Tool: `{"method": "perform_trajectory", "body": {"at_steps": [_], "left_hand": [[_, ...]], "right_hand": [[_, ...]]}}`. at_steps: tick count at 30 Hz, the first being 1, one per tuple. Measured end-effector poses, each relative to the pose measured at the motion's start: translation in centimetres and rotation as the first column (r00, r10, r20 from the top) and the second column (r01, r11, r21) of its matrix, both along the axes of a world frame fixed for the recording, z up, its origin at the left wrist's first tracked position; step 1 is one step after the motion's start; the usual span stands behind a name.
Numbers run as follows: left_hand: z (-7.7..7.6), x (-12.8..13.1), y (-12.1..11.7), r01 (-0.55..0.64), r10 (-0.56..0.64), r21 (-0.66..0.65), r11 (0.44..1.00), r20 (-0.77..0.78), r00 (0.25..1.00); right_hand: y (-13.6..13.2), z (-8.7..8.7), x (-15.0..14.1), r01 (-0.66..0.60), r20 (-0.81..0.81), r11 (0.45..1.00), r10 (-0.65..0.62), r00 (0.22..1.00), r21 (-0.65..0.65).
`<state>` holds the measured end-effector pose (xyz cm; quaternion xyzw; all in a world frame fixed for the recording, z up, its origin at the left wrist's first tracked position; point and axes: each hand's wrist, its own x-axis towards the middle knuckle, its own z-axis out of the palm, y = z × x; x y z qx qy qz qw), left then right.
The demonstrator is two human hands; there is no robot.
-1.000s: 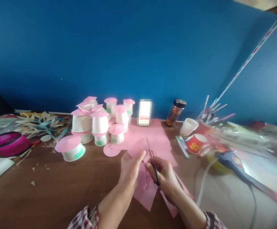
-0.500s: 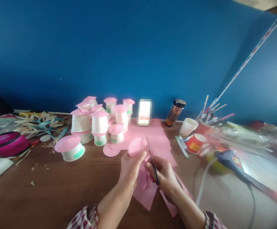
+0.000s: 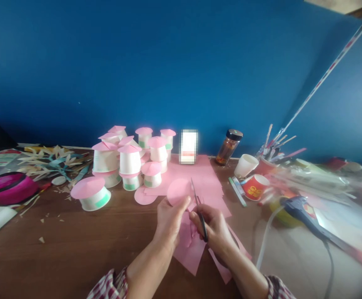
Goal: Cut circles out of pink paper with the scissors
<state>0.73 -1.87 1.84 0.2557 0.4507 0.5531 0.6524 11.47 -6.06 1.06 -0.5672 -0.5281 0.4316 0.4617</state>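
Observation:
My left hand (image 3: 170,220) is closed on a round pink paper disc (image 3: 178,191), its thumb pressed along the disc's lower right edge. Black-handled scissors (image 3: 203,226) are in my right hand (image 3: 215,228), fingers through or around the handles, which are partly hidden. The blades point up and away, close to the disc's right edge. Pink paper scraps (image 3: 190,257) lie below and between my hands. Another pink disc (image 3: 145,196) rests on the table to the left, beside the large pink sheets (image 3: 207,170).
Several white paper cups with pink paper tops (image 3: 130,160) stand at the back left. A glass jar (image 3: 227,147) with a dark lid, a red cup (image 3: 256,187) and a blue glue gun (image 3: 305,214) are on the right. A magenta bowl-like container (image 3: 11,187) sits far left.
Almost nothing differs. The pink disc and my left hand have shifted very slightly to the left; the scissors stay in about the same place.

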Motion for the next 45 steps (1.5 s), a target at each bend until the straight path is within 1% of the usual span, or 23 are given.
{"method": "perform_trajectory", "body": {"at_steps": [2,4,7,11,14,18,20,27,32,36,38,40,42,45], "left_hand": [[-0.3,-0.1,0.1,0.008,-0.008,0.009,1.0,0.002,1.0],[-0.4,-0.1,0.1,0.013,-0.013,0.012,1.0,0.001,1.0],[0.0,-0.2,0.0,0.018,-0.018,-0.003,1.0,0.008,1.0],[0.5,-0.1,-0.2,0.007,-0.006,-0.02,1.0,0.027,1.0],[0.1,0.0,-0.1,-0.008,0.008,-0.016,1.0,0.015,1.0],[-0.8,-0.1,0.2,0.015,-0.015,0.026,1.0,-0.003,1.0],[-1.0,-0.2,0.3,0.013,-0.013,0.034,0.999,-0.003,1.0],[-1.0,-0.2,0.3,-0.005,0.005,0.031,1.0,0.006,1.0],[-1.1,-0.4,0.3,0.014,-0.014,0.032,0.999,0.001,1.0],[-0.7,-0.4,0.1,0.062,-0.062,-0.001,0.998,0.033,0.998],[-0.4,-0.4,0.0,0.079,-0.079,0.009,0.997,0.053,0.995],[-0.3,-0.4,0.0,0.064,-0.066,0.032,0.997,0.064,0.996],[-0.5,-0.5,0.1,0.056,-0.059,0.034,0.998,0.074,0.996],[-1.1,-0.7,0.4,0.052,-0.052,0.011,0.999,0.051,0.997]], "right_hand": [[0.0,0.1,0.0,-0.018,-0.007,1.0,0.018,1.0,-0.011],[-0.1,0.2,-0.2,-0.004,-0.016,1.0,0.004,1.0,-0.006],[-0.3,0.6,-0.5,0.022,-0.014,1.0,-0.022,1.0,0.008],[-0.3,0.7,-0.6,0.023,0.008,1.0,-0.023,1.0,0.008],[-0.3,0.3,-0.4,0.019,0.016,1.0,-0.019,1.0,0.009],[-0.1,-0.2,0.0,-0.012,0.024,1.0,0.012,1.0,-0.007],[0.0,-0.4,0.2,-0.022,0.026,1.0,0.023,0.999,-0.018],[0.1,-0.9,0.3,-0.016,0.054,1.0,0.016,0.998,-0.011],[0.1,-0.8,0.4,-0.006,0.052,1.0,0.008,0.999,-0.025],[0.1,-0.3,0.3,0.034,-0.007,0.999,-0.034,0.999,-0.042],[0.2,0.0,0.2,0.064,-0.075,0.997,-0.067,0.995,-0.04],[0.3,0.3,0.1,0.08,-0.155,0.996,-0.087,0.984,-0.048],[0.4,0.4,0.1,0.069,-0.218,0.996,-0.081,0.972,-0.062],[0.4,0.5,0.0,0.042,-0.246,0.997,-0.056,0.968,-0.065]]}}
